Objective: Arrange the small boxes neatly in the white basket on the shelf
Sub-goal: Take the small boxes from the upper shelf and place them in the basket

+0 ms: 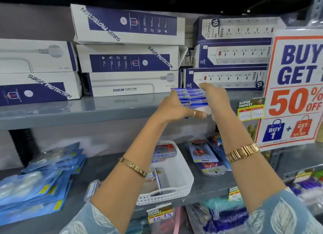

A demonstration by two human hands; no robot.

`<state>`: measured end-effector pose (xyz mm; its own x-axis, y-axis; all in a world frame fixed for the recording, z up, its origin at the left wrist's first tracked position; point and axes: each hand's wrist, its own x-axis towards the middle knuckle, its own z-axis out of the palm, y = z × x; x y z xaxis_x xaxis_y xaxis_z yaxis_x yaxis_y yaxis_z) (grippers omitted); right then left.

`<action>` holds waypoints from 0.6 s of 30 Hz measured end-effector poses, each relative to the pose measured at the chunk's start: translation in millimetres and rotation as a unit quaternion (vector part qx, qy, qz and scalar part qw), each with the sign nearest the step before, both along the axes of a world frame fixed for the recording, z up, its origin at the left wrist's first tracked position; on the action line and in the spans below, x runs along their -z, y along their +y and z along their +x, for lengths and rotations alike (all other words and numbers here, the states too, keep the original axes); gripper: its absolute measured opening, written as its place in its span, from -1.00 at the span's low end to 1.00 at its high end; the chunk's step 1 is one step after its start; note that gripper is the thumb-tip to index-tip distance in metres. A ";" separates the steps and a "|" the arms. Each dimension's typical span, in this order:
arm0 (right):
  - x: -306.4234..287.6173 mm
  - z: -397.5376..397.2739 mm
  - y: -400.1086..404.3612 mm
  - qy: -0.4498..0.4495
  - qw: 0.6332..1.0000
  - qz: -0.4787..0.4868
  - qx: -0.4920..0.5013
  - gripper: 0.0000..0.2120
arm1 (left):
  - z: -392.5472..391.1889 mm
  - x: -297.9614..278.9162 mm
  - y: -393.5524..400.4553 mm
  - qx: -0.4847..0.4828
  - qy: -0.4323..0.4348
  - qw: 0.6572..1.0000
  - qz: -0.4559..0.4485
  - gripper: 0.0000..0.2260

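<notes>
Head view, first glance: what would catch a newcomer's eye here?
Both hands, left hand and right hand, press a stack of small blue boxes between them, raised at the upper shelf edge. Below, between the forearms, the white basket sits on the lower shelf with a few boxes in it. At right hangs a big "50% OFF" sign.

Two bare forearms reach out from loose pale blue-grey sleeves printed with white leaf shapes; the left sleeve (90, 219) and right sleeve (286, 214) end just past the elbows. Beyond the left sleeve, a slim gold bangle (132, 167) with small round studs circles the wrist. Beyond the right sleeve, a wide rose-gold link watch band (243, 152) circles the wrist. The left hand (172, 107) wears a thin gold ring (194, 113) on the thumb.
</notes>
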<state>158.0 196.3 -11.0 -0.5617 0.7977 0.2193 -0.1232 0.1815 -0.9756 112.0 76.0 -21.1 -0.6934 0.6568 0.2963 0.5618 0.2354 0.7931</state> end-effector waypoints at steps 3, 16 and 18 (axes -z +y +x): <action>7.0 15.6 -14.9 0.027 0.999 -0.018 0.003 -0.76 | 11.6 8.0 -8.1 0.006 -0.006 0.999 0.035 -0.26; 53.8 71.8 -48.0 0.034 0.998 -0.030 0.050 -0.80 | 65.9 66.3 -30.4 0.026 -0.063 0.987 0.146 -0.21; 65.9 77.5 -49.9 0.021 0.997 -0.030 0.061 -0.81 | 69.2 80.8 -32.7 0.040 -0.097 0.984 0.143 -0.21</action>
<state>235.5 146.4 -76.9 -0.4502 0.8725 0.1898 -0.1441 0.1389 -0.9798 181.1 43.2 -101.9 -0.7048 0.6198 0.3451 0.4017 -0.0523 0.9143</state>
